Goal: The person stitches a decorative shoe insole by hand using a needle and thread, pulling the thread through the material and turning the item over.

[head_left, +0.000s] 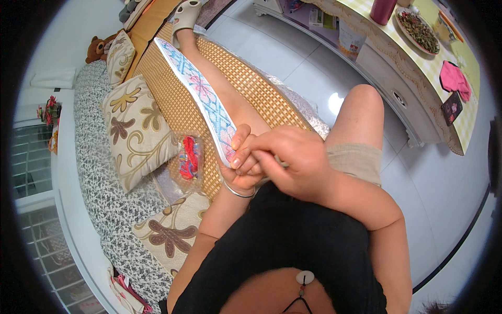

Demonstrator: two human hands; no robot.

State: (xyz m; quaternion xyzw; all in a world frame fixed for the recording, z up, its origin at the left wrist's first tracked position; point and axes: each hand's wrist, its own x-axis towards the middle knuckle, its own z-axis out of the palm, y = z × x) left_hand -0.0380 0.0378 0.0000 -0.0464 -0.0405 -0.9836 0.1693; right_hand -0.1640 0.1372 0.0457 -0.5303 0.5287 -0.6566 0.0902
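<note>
A long white-edged embroidered insole [201, 97] with a blue and pink pattern stretches from my lap towards the far end of the seat. My left hand [241, 175] grips its near end, thumb on top and fingers curled round the edge. Right beside it, my right hand [295, 159] is closed, its fingertips meeting those of the left hand at the insole's edge. Whatever lies between the right fingers is hidden or too small to make out. Left of my hands, a clear plastic bag [189, 159] holds bundled red and coloured thread.
I sit on a seat with a woven mat [214, 60]. Patterned cushions [138, 131] lie along its floral backrest [94, 157]. At the right stands a table [460, 123] bearing a plate of food [417, 30], a pink cloth [454, 79] and a dark cup [383, 10].
</note>
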